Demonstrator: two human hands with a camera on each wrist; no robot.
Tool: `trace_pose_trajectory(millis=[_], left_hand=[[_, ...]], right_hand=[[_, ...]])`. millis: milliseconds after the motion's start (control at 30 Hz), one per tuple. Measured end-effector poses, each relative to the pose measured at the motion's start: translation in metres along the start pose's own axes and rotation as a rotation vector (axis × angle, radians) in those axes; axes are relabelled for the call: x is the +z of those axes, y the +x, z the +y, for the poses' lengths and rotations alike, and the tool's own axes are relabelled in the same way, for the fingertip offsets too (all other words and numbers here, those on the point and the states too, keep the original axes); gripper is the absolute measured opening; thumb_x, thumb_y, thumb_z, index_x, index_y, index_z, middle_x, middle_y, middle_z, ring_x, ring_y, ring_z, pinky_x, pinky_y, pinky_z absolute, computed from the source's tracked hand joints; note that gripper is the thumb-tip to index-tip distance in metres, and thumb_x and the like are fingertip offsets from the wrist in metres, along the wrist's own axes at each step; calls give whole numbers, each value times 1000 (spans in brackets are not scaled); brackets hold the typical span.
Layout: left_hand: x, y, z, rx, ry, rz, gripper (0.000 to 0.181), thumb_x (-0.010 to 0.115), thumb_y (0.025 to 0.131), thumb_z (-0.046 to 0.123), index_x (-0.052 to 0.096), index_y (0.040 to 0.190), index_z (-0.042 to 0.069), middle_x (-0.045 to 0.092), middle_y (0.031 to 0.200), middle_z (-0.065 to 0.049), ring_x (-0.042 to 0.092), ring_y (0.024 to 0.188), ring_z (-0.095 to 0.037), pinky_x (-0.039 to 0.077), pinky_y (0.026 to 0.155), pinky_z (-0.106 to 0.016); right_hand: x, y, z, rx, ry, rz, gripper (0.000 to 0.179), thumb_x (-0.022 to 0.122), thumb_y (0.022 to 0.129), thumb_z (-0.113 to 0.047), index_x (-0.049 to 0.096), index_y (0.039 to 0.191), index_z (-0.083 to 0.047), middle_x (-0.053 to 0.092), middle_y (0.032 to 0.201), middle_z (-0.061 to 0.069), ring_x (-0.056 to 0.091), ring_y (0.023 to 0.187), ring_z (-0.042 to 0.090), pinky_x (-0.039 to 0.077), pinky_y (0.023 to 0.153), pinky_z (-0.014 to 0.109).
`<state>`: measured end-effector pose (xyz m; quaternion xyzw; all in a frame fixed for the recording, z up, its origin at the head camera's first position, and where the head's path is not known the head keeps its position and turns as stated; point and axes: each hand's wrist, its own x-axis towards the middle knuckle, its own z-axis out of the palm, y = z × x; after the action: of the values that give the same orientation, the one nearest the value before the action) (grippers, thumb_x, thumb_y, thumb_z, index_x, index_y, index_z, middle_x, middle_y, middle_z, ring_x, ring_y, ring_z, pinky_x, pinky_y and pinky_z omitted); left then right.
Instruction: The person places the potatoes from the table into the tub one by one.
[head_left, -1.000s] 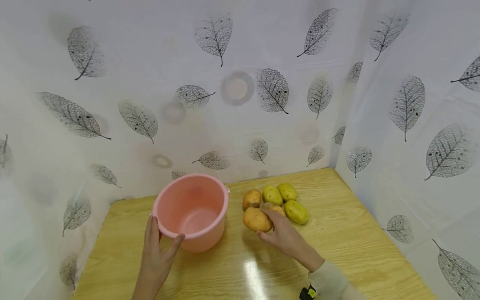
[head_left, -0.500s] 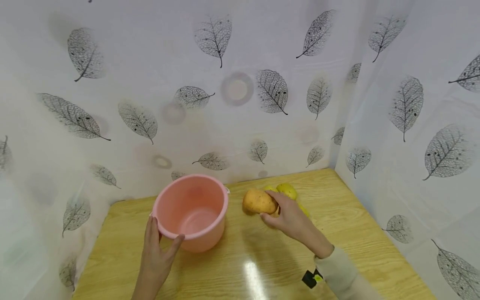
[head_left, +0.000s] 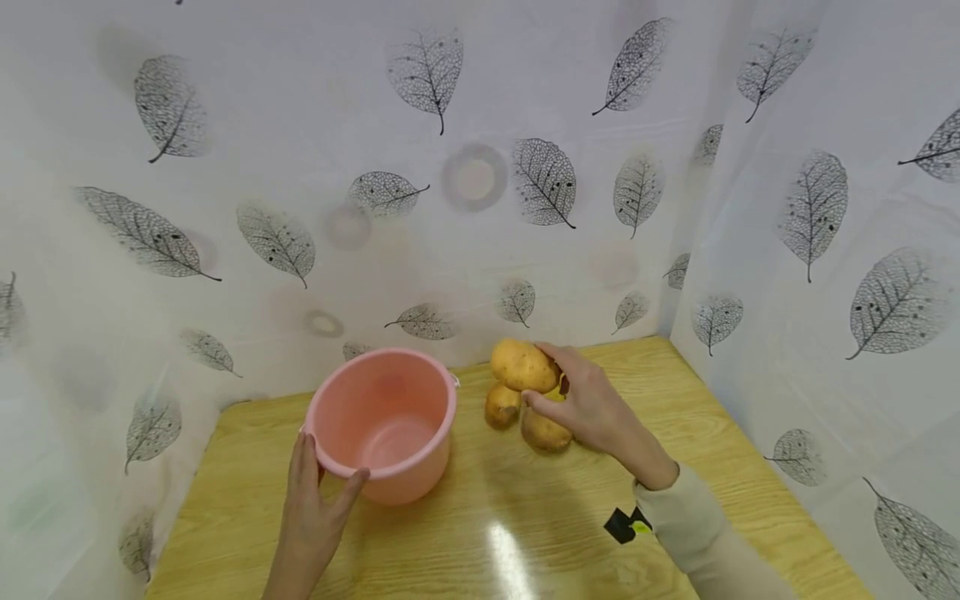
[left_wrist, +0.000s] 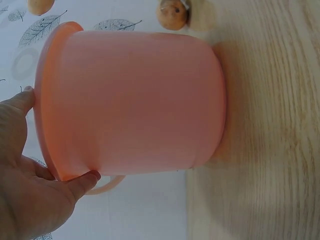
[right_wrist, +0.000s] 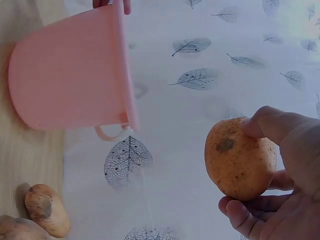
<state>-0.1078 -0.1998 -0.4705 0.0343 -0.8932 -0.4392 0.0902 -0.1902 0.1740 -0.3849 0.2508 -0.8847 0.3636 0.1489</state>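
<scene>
My left hand [head_left: 313, 512] grips the rim of a pink plastic bucket [head_left: 412, 482], which stands upright on the table. In the left wrist view, its fingers and thumb pinch the rim of the bucket [left_wrist: 140, 105] from both sides. My right hand [head_left: 596, 408] holds a brown potato [head_left: 521, 365] by its right side, raised over the other potatoes. Dark spots show on that held potato [right_wrist: 240, 162] in the right wrist view. Below it lie two brown potatoes [head_left: 546, 430]; a yellow-green potato [head_left: 557, 393] behind is mostly hidden by the right hand.
The wooden table [head_left: 465, 546] meets a white leaf-print sheet [head_left: 480, 250] at the back, and another stretch of sheet [head_left: 795, 358] rises along the right side. A small white handle joint [head_left: 455, 381] sticks out from the bucket's right rim.
My right hand has lifted the brown potato from the front of the group and carried it up and back, revealing the brown potato beneath. The left hand and bucket have stayed put.
</scene>
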Motion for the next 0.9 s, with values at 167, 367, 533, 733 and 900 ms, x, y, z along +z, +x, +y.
trace_pose_trajectory(millis=[167, 367, 533, 733, 900], left_hand=[[0, 0, -1, -15, 0, -11, 106, 71, 98, 39, -4, 165, 2, -8, 171, -20, 22, 149, -53, 23, 118, -71], [0, 0, -1, -11, 3, -6, 106, 72, 98, 39, -3, 165, 3, -7, 171, -19, 18, 151, -51, 22, 119, -70], [0, 1, 0, -22, 9, -6, 106, 71, 99, 42, -3, 165, 4, -7, 172, -17, 17, 152, -50, 22, 118, -70], [0, 1, 0, -20, 6, -10, 107, 70, 99, 43, -5, 165, 5, -8, 171, -17, 16, 152, -50, 22, 117, -72], [0, 0, 0, -7, -2, -3, 105, 70, 99, 40, -3, 165, 5, -7, 171, -18, 17, 151, -51, 22, 117, -73]], right_hand=[[-4, 3, -3, -16, -27, 13, 65, 82, 88, -19, 55, 143, 2, 67, 112, 15, 58, 81, 18, 54, 66, 27], [-3, 4, -2, -16, -35, 15, 65, 82, 88, -19, 55, 143, 3, 67, 114, 16, 58, 82, 18, 54, 66, 28], [1, 5, 0, -16, -14, 6, 65, 81, 89, -19, 55, 143, 3, 66, 119, 18, 60, 87, 20, 57, 69, 32], [9, 8, 0, -17, 2, -12, 66, 82, 90, -22, 54, 144, 3, 66, 120, 17, 60, 88, 20, 58, 70, 35], [15, 13, -3, -28, 18, -17, 65, 82, 89, -23, 56, 143, 0, 67, 116, 15, 59, 85, 18, 57, 68, 33]])
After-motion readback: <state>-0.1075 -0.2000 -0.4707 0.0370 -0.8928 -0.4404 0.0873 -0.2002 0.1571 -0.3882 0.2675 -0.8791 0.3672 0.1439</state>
